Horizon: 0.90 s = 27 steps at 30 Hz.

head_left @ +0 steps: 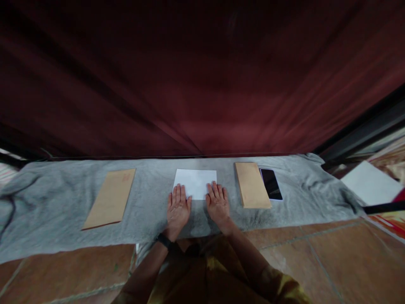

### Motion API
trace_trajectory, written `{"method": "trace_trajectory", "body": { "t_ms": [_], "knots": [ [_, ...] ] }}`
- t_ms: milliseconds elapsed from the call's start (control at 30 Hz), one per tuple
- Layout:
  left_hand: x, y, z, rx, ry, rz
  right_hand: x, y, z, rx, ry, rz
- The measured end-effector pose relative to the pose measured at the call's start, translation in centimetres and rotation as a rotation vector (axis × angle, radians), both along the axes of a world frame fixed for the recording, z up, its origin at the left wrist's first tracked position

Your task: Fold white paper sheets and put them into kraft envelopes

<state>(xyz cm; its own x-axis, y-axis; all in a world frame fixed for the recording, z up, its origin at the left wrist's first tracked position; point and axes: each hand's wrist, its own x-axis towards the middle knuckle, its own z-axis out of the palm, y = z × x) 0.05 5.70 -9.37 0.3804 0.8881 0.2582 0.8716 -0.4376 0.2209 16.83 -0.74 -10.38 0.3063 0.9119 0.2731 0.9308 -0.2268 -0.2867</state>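
A white sheet of paper lies flat on the grey cloth straight ahead of me. My left hand rests palm down with its fingertips on the sheet's lower left corner, fingers stretched out. On the lower right corner lies my right hand, likewise flat with fingers extended. Neither hand grips anything. Left of them is a brown envelope with a small reddish print near its top. To the right sits a stack of brown envelopes, partly overlapping a dark-screened phone.
The grey cloth covers a long narrow surface and is rumpled at both ends. Behind it hangs a dark red curtain. Brown floor tiles show in front. Another white sheet-like item lies beyond the right end.
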Motion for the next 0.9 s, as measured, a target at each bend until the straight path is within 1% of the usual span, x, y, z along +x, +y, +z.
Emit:
{"method": "trace_trajectory", "body": {
  "t_ms": [100,167,267,333,467,500,567,667,767,800,900],
  "knots": [
    [-0.8,0.3,0.7,-0.010,-0.032,0.073,-0.1,0.0,-0.1,-0.001,-0.002,-0.018],
    [-1.1,0.9,1.4,-0.058,-0.037,0.101,-0.1,-0.1,-0.1,-0.002,-0.007,-0.038],
    [-1.2,2.4,2.7,-0.153,-0.079,0.125,-0.1,-0.1,0.0,0.002,-0.016,-0.044],
    [-1.3,3.8,3.6,-0.229,-0.173,0.163,-0.1,-0.1,0.1,0.009,-0.023,-0.043],
    [-1.4,6.4,5.1,-0.527,-0.505,0.293,-0.2,-0.1,0.4,0.010,-0.030,-0.046],
    [-1.4,6.9,5.4,-0.588,-0.562,0.306,-0.2,-0.1,0.5,0.008,-0.029,-0.046],
    [-1.4,7.4,6.0,-0.655,-0.624,0.308,-0.3,-0.1,0.6,0.008,-0.027,-0.047],
    [-1.8,6.9,6.8,-0.743,-0.705,0.267,0.0,-0.2,0.7,0.023,-0.020,-0.043],
    [-3.0,4.9,7.3,-0.846,-0.788,0.231,0.4,0.1,1.1,0.025,0.007,-0.032],
    [-3.5,4.0,7.3,-0.881,-0.825,0.244,0.5,0.2,1.3,0.025,0.020,-0.026],
    [-4.4,0.8,6.7,-0.998,-1.025,0.372,0.0,0.8,2.2,0.048,0.072,0.046]
  ]
}}
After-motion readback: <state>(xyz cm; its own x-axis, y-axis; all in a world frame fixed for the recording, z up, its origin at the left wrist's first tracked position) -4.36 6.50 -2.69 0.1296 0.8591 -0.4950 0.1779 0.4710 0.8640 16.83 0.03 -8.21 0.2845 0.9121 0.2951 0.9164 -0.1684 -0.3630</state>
